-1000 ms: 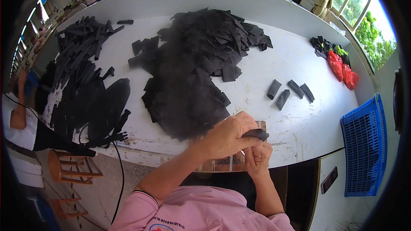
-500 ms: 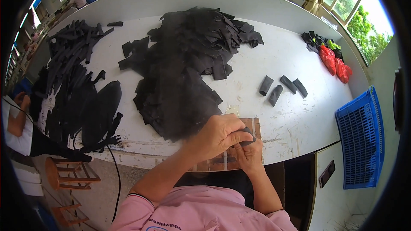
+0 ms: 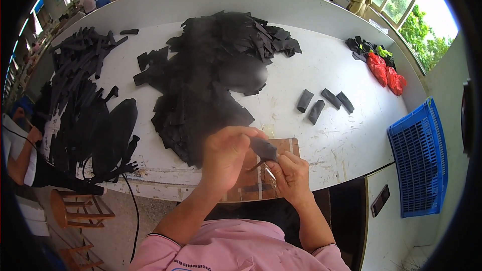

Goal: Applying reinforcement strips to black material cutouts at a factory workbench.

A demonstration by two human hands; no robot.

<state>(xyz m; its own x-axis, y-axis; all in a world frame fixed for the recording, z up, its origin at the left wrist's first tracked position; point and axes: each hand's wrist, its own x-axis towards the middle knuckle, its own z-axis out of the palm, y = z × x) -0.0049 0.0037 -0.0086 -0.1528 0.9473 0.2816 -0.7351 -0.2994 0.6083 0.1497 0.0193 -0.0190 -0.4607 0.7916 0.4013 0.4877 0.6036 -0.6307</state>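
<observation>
While the left hand pinches a small black piece, the right hand has its grip closed on the piece's lower edge. Both hands hover above a brown board on the white desk, just beside a black pile.

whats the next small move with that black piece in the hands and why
Probably finish rolling the small black piece and set it beside the four rolled pieces on the table. Both the left hand and right hand pinch it above the wooden board, half folded.
</observation>
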